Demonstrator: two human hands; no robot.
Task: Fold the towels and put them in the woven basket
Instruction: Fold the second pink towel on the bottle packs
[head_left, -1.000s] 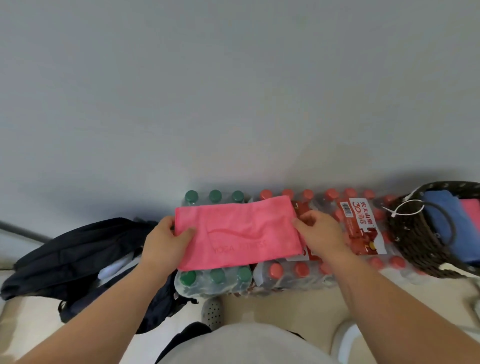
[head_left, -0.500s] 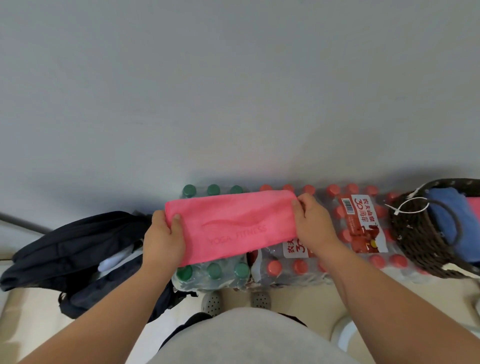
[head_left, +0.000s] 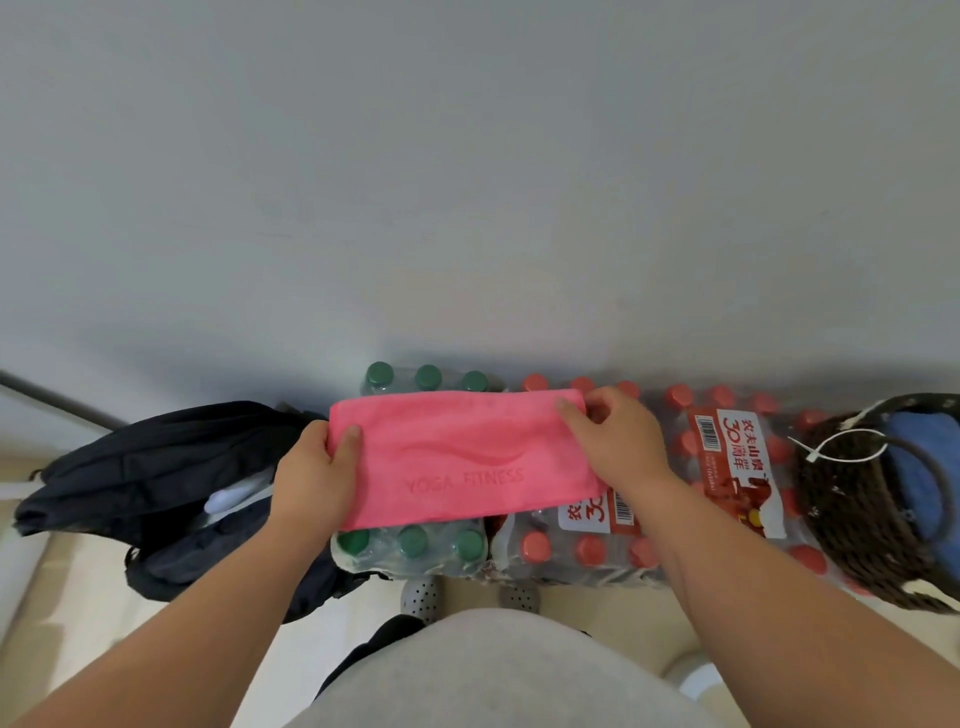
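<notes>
**Pink towel stretched flat over the bottle packs, basket waiting at the right**

At the left of the frame a black backpack (head_left: 156, 467) slumps on the floor, out of the way of the work. Just right of it, the left hand (head_left: 311, 480) pinches the left end of the pink towel (head_left: 462, 457), thumb on top and fingers tucked out of sight beneath. The towel lies as a long band, lettering up, across the green-capped bottle pack (head_left: 415, 545), which seems to serve as a makeshift folding surface. The right hand (head_left: 618, 447) grips the towel's right end, fingers curled over its upper corner. Holding both ends probably keeps the cloth taut and its edges lined up for the next fold, likely end to end. Further right, the red-capped bottle packs (head_left: 737, 467) carry the woven basket (head_left: 852, 525) at the frame's right edge, close enough for a short reach. A blue towel (head_left: 914, 452) already lies inside it.
</notes>
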